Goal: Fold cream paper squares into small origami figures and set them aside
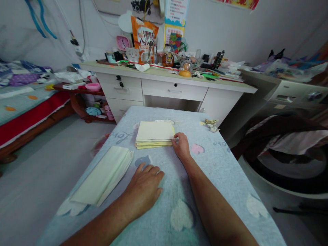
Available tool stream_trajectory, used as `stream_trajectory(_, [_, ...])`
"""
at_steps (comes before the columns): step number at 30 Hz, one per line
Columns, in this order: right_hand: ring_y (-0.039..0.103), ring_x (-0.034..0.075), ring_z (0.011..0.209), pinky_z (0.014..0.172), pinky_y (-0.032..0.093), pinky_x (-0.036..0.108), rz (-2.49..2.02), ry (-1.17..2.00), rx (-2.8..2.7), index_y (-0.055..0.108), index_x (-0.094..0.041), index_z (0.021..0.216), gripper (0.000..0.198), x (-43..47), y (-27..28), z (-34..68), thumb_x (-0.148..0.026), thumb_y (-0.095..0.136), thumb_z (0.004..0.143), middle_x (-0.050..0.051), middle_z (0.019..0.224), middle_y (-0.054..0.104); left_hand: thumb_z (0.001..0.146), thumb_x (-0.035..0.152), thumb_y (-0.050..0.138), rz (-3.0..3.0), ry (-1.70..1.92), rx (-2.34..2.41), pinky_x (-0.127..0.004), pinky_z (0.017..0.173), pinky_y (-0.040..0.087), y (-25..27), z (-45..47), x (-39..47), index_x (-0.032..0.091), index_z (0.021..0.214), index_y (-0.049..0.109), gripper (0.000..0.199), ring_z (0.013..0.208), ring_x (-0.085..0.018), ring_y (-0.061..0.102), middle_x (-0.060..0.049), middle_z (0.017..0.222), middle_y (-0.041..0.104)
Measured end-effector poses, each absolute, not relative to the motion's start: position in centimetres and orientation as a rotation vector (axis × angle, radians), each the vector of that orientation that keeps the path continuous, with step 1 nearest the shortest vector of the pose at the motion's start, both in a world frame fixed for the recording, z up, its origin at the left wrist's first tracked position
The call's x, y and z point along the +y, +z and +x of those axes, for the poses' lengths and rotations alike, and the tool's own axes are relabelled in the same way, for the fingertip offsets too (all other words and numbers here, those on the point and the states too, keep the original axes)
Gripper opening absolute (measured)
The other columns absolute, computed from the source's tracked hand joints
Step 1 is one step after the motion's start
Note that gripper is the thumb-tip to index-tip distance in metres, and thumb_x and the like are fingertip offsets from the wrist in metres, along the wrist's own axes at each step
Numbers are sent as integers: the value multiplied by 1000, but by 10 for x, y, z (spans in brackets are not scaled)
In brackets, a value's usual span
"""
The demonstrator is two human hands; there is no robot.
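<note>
Item: rectangular stack of cream and yellow paper (pixel 155 131), flat on the worktop in blue heart-printed cloth (pixel 228 181). Right hand (pixel 182 147): curled at its near right corner, grip unclear to me. Left hand (pixel 145 186): loosely open, holding nothing, near long, pale-green folded paper bundle (pixel 99 176).

Home room: bed (pixel 28 104), washing machine (pixel 294 89)

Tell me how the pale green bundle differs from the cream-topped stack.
The pale green bundle lies slanted; the cream-topped stack lies nearly straight across. The stack shows yellow layers; the bundle shows none. The right hand is at the stack's edge, not the bundle's. Both rest on the patterned cloth.
</note>
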State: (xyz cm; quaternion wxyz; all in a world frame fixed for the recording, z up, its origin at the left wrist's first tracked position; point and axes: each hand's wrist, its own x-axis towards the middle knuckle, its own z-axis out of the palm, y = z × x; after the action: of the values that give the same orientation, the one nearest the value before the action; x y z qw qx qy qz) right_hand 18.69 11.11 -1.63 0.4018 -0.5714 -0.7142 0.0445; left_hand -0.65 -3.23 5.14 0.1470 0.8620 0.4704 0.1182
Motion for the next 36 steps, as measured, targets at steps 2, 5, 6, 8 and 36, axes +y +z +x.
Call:
stream_trajectory(2, [51,22,91,85,42,35,-1459,101,-1796,60,-18,85,7,110,-15,187,-18,55,80,6,89,57,73,20,64,2499,444,1347,-53,107,24,58,-8,-22,27,102,65,30,109,-28,57,-7,108,66])
stream_trajectory(5, [49,21,93,87,40,34,-1429,85,-1831,61,-19,80,3,106,-15,185,-20,58,81,6,92,54,75,21,63,2572,516,1405,-56,109,21,64,-9,3,26,105,65,30,118,-30,51,-9,120,62])
stream_trajectory(6, [49,21,94,88,40,34,-1416,80,-1845,62,-19,80,4,105,-14,185,-21,59,81,6,94,54,76,21,63,2585,527,1458,-55,109,22,64,-9,13,24,105,64,29,120,-31,50,-10,124,61])
stream_trajectory(8, [49,21,96,89,39,35,-1406,80,-1863,65,-20,82,6,103,-14,184,-20,59,81,6,98,53,76,20,62,2570,540,1619,-56,109,22,60,-10,31,22,107,64,31,125,-32,45,-12,129,57])
stream_trajectory(36, [45,22,94,83,38,34,-1486,-98,-2058,72,-25,101,18,103,-7,181,-25,58,90,6,101,59,85,13,46,2608,697,1798,-50,107,26,7,-2,55,18,114,60,33,115,-29,51,-11,121,62])
